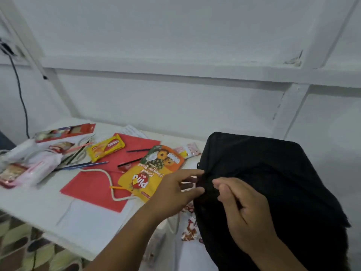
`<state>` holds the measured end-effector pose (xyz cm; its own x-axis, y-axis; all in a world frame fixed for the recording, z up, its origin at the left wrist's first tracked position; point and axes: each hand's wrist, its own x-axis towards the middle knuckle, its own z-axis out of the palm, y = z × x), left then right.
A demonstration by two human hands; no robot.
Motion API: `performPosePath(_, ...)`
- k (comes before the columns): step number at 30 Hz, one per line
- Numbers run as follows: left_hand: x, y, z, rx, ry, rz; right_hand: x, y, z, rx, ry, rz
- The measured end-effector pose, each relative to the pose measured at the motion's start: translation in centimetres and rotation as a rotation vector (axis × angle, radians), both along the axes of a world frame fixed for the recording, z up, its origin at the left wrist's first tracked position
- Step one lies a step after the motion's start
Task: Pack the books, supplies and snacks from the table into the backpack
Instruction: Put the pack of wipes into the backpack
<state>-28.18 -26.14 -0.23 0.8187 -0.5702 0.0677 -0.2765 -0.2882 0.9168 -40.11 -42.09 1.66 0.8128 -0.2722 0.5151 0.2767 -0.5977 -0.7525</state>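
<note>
so both hands are up at the left edge of the black backpack (273, 182), which stands at the right end of the white table (39, 202). the left hand (173, 194) has its fingers stretched toward the dark fabric, thumb and fingertips touching the edge as if pinching it, though it's blurry right there so i can't tell for sure that it's actually gripping. the right hand (242, 208) is curled, thumb pressed against the forefinger on a bit of the bag's fabric, so that one looks like a real pinch.

everything else is spread out on the table to the left of the bag. a yellow and orange pineapple snack pouch (150, 173) lies just beside the left hand, partly on top of a red book (93, 184). a yellow biscuit pack (106, 147) sits on the far corner of that red book. a few dark pens (82, 166) lie scattered near it, a couple on the red cover, and a white cord (111, 184) loops across the book's near side. further left there's a red and white packet (64, 133) near the wall and a heap of pinkish white wrappers (29, 169) at the table's left end. a small pink and white sachet (187, 150) lies just beside the backpack's far left corner.
</note>
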Motion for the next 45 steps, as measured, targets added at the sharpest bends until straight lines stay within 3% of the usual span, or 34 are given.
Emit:
performPosePath(6,1.8,10.1,-0.5,-0.155,-0.016,0.356,5.8,6.9,-0.8,-0.068,0.044,0.180)
performPosePath(15,9.3,27.4,-3.7,0.045,-0.096,0.631,17.9,22.1,-5.7,-0.233,0.289,0.351)
performPosePath(18,12.8,32.9,-5.3,0.220,-0.317,0.715,21.8,26.0,-8.9,-0.340,0.335,0.333)
performPosePath(20,15.4,36.7,-6.4,0.378,-0.366,0.781,23.8,28.0,-11.3,-0.430,0.352,0.315)
performPosePath(25,20.3,42.5,-7.9,0.769,-0.074,0.760,24.5,29.1,-14.7,-0.616,0.412,0.217)
performPosePath(29,22.8,44.5,-8.2,0.920,-0.064,0.676,24.4,28.5,-15.0,-0.536,0.364,0.218)
performPosePath(33,23.5,45.0,-8.4,0.834,-0.166,0.709,24.6,28.8,-15.2,-0.513,0.322,0.179)
performPosePath(39,23.1,45.0,-8.9,0.534,-0.285,0.647,24.5,28.9,-15.0,-0.431,0.298,0.192)
performPosePath(45,21.4,38.8,-5.4,0.315,-0.477,0.456,24.0,28.6,-11.5,-0.120,0.119,0.128)
